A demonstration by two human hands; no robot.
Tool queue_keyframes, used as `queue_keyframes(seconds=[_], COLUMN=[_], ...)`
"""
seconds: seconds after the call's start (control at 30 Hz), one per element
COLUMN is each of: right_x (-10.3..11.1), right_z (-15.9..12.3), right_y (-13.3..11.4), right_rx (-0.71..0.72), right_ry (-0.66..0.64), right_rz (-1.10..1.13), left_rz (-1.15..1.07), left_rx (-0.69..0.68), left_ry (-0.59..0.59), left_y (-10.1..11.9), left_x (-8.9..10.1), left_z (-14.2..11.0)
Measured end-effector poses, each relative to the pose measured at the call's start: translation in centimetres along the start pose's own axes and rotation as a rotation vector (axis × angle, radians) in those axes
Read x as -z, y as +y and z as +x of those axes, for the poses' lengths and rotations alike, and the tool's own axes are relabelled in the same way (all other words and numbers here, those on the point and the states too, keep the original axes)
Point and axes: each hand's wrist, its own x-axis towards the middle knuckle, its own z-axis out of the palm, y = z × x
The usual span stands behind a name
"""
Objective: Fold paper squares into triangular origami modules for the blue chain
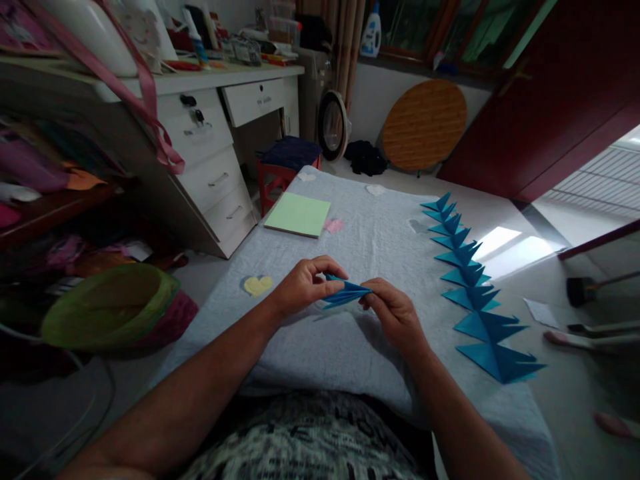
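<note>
A partly folded blue paper crane [345, 295] is held between my two hands above the cloth-covered table [373, 233]. My left hand [310, 283] pinches its left part between thumb and fingers. At its pointed right end, my right hand [393, 307] grips the tip, thumb against fingers. Several finished blue paper cranes [473, 293] stand in a row along the table's right side, wings spread. Beyond my left hand lies a stack of pale green square paper [300, 213].
At the left is a green and pink basket [110, 307], below a cluttered white desk [210, 147]. A red stool [287, 163] with a dark cushion stands past the table's far end. A round wooden tabletop [425, 123] leans on the back wall.
</note>
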Motion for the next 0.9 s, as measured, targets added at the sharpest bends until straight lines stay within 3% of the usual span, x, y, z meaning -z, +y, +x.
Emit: queue_keyframes(seconds=[0.23, 0.37, 0.5, 0.73, 0.9], right_x=[-0.2, -0.3, -0.7, -0.8, -0.9], right_z=[0.0, -0.2, -0.4, 0.1, 0.1], right_y=[-0.2, 0.4, 0.9, 0.3, 0.2], right_rx=[-0.077, -0.092, -0.090, 0.014, -0.020], right_ry=[-0.015, 0.055, 0.112, 0.013, -0.023], right_rz=[-0.016, -0.109, -0.038, -0.047, -0.024], left_rz=[-0.053, 0.015, -0.001, -0.041, -0.085], left_rx=[0.127, 0.094, 0.052, 0.010, -0.004], left_ry=[0.121, 0.135, 0.114, 0.094, 0.081], left_y=[-0.1, -0.3, -0.6, -0.8, -0.9], left_x=[0.0, -0.2, -0.4, -0.5, -0.6], left_z=[0.4, 0.5, 0.5, 0.5, 0.3])
